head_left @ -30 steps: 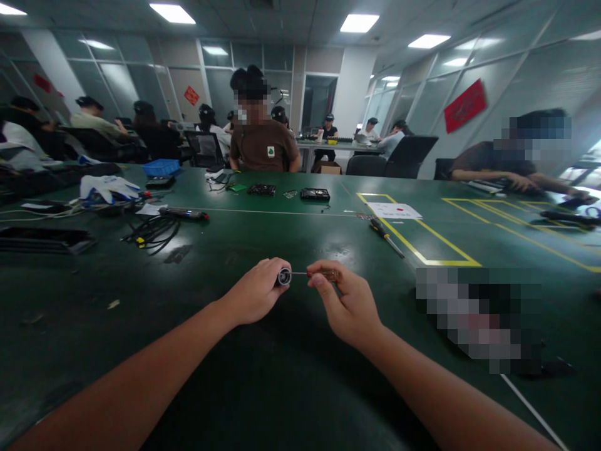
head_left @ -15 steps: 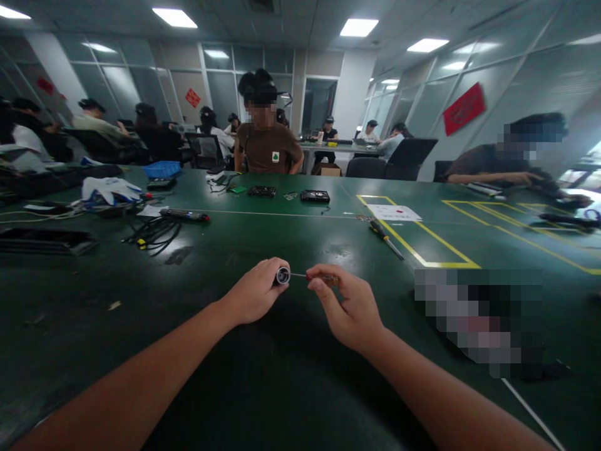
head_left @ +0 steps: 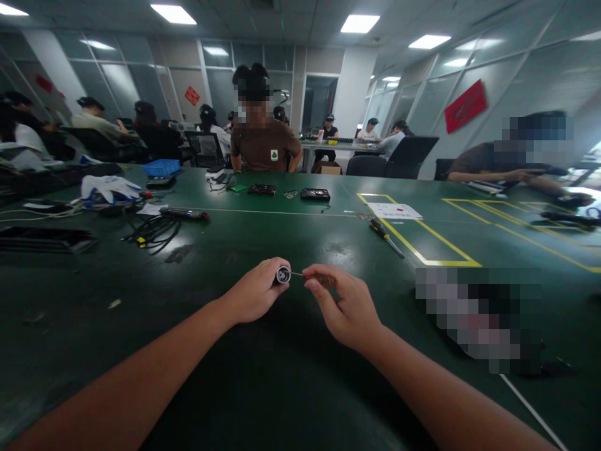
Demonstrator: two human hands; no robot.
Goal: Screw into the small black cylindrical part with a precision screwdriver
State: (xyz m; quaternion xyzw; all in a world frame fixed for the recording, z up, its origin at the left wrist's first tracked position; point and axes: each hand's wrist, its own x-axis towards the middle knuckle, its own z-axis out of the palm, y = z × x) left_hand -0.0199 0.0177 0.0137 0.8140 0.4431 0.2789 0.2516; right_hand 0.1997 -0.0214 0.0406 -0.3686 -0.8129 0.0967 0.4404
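Observation:
My left hand [head_left: 261, 291] is wrapped round a dark cylindrical part [head_left: 283, 275] whose round, pale-rimmed open end faces me. Most of that part is hidden by my fingers. To its right, my right hand [head_left: 348, 305] pinches a small screwdriver [head_left: 323, 279] by its amber, see-through handle. The screwdriver's thin shaft points left and its tip reaches the rim of the open end; whether it touches a screw there, I cannot tell. Both hands are held above the dark green table [head_left: 211, 382].
Beyond my right hand lies a yellow-and-black screwdriver [head_left: 385, 237] beside yellow tape. Coiled black cable [head_left: 154, 235], white gloves [head_left: 110, 190] and a blue basket [head_left: 161, 168] lie to the left. A blurred-out object [head_left: 474, 319] is at right. A person [head_left: 267, 144] is across the table.
My right fingers have shifted slightly left along the screwdriver and now cover more of its handle. The left hand still grips the cylindrical part in nearly the same place.

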